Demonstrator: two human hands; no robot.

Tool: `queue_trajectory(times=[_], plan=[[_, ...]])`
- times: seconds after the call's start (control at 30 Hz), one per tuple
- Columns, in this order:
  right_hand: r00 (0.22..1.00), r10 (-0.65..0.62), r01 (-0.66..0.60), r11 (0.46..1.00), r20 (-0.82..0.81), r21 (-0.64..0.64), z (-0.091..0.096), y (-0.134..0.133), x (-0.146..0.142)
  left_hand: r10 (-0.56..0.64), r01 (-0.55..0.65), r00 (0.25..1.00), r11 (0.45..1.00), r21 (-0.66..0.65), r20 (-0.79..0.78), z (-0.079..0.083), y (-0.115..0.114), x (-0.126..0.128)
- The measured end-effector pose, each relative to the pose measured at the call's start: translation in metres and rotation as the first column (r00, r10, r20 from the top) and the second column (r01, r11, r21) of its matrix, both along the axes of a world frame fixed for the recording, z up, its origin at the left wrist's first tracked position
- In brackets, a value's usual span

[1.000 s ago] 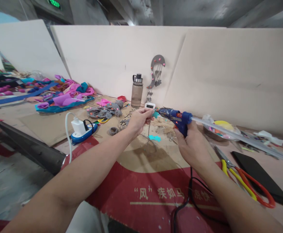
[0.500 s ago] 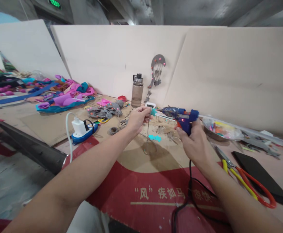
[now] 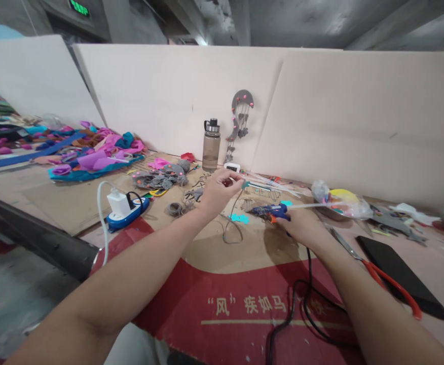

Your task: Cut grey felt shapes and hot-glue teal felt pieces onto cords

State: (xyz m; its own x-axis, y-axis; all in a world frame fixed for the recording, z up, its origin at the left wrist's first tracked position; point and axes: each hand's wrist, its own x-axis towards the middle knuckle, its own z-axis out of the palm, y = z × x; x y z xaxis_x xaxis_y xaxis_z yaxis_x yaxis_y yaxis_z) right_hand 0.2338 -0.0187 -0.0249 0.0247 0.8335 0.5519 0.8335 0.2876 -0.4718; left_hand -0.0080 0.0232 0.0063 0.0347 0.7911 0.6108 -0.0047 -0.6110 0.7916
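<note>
My left hand (image 3: 218,191) is raised over the cardboard and pinches a thin grey cord (image 3: 232,220) with a small teal piece (image 3: 246,185) at its top; the cord hangs down and loops on the board. My right hand (image 3: 301,225) lies low on the cardboard, fingers wrapped round the handle of a blue hot glue gun (image 3: 273,211). A clear glue stick (image 3: 313,205) juts from the gun's back toward the right. Its black cable (image 3: 301,304) runs back along my forearm. A flat teal cut-out (image 3: 239,218) lies just left of the gun's nozzle.
A smoky water bottle (image 3: 210,145) and a grey felt ornament (image 3: 239,116) stand at the back panel. A blue power strip (image 3: 125,214) with a white charger sits left. Red-handled scissors (image 3: 385,279), a black phone (image 3: 400,268) and a bowl of bits (image 3: 339,202) lie right. Coloured felt scraps (image 3: 93,154) pile far left.
My right hand has brought the glue gun down from beside the cord to rest on the cardboard. My left hand still holds the cord up, slightly lower in view.
</note>
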Motion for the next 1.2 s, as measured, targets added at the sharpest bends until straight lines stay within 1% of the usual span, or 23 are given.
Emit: queue_trajectory(times=[0.03,0.07,0.1,0.13,0.17,0.2,0.23,0.27,0.3,0.33,0.37,0.4,0.43,0.47,0.6,0.67,0.8,0.9,0.97,1.07,1.2], plan=[[0.998,-0.056,0.056,0.998,0.030,0.003,0.005,-0.004,-0.005,0.011,-0.010,1.000,1.000,0.028,-0.029,0.000,-0.003,0.001],[0.993,-0.118,0.117,0.993,0.015,0.031,0.011,-0.008,-0.013,0.015,-0.012,0.998,0.999,0.047,-0.056,0.001,-0.006,0.001],[0.991,-0.128,0.130,0.990,-0.043,0.054,0.017,-0.012,-0.024,0.010,-0.005,0.997,0.998,0.060,-0.082,0.001,-0.008,0.002],[0.987,-0.082,0.090,0.995,-0.138,0.047,0.023,-0.017,-0.036,0.001,0.006,0.994,0.998,0.068,-0.107,0.002,-0.011,0.002],[0.964,0.008,-0.001,1.000,-0.267,0.026,0.027,-0.022,-0.048,-0.011,0.021,0.991,0.997,0.074,-0.131,0.002,-0.013,0.003],[0.901,0.112,-0.120,0.993,-0.420,0.007,0.030,-0.025,-0.061,-0.023,0.036,0.988,0.996,0.080,-0.150,0.003,-0.015,0.003],[0.794,0.192,-0.227,0.974,-0.577,0.010,0.032,-0.028,-0.073,-0.032,0.047,0.986,0.995,0.087,-0.166,0.003,-0.017,0.003],[0.677,0.242,-0.318,0.948,-0.695,0.021,0.033,-0.030,-0.083,-0.033,0.052,0.983,0.994,0.100,-0.180,0.003,-0.018,0.004],[0.573,0.261,-0.376,0.926,-0.777,0.034,0.033,-0.032,-0.091,-0.028,0.052,0.980,0.991,0.119,-0.196,0.003,-0.019,0.004],[0.495,0.257,-0.406,0.913,-0.830,0.041,0.032,-0.032,-0.097,-0.018,0.049,0.976,0.988,0.144,-0.215,0.003,-0.019,0.004],[0.451,0.246,-0.417,0.908,-0.858,0.041,0.031,-0.031,-0.101,-0.004,0.044,0.972,0.985,0.168,-0.234,0.002,-0.019,0.004],[0.438,0.235,-0.409,0.912,-0.868,0.040,0.029,-0.030,-0.103,0.009,0.038,0.969,0.982,0.185,-0.249,0.001,-0.019,0.004],[0.450,0.227,-0.391,0.920,-0.864,0.038,0.028,-0.029,-0.103,0.019,0.032,0.967,0.981,0.193,-0.254,0.000,-0.019,0.005],[0.482,0.222,-0.368,0.929,-0.848,0.034,0.027,-0.028,-0.103,0.022,0.028,0.968,0.981,0.190,-0.251,-0.001,-0.018,0.005],[0.649,0.218,-0.281,0.959,-0.729,0.037,0.026,-0.027,-0.099,0.010,0.022,0.975,0.990,0.139,-0.222,-0.004,-0.017,0.007],[0.698,0.208,-0.248,0.968,-0.685,0.042,0.028,-0.028,-0.098,0.011,0.018,0.974,0.992,0.125,-0.227,-0.005,-0.017,0.008],[0.733,0.167,-0.201,0.979,-0.659,0.026,0.032,-0.033,-0.099,-0.020,0.037,0.979,0.996,0.080,-0.205,-0.007,-0.016,0.011],[0.750,0.142,-0.187,0.982,-0.645,-0.001,0.034,-0.035,-0.100,-0.070,0.073,0.989,0.997,0.016,-0.132,-0.007,-0.017,0.013],[0.772,0.133,-0.174,0.985,-0.622,-0.006,0.034,-0.035,-0.101,-0.114,0.113,0.990,0.993,-0.023,-0.079,-0.006,-0.017,0.014],[0.801,0.139,-0.155,0.988,-0.583,0.023,0.036,-0.036,-0.103,-0.195,0.194,0.981,0.978,-0.078,-0.005,-0.003,-0.018,0.014],[0.830,0.104,-0.111,0.994,-0.548,0.020,0.036,-0.034,-0.102,-0.254,0.257,0.966,0.957,-0.137,0.041,-0.001,-0.018,0.014]])
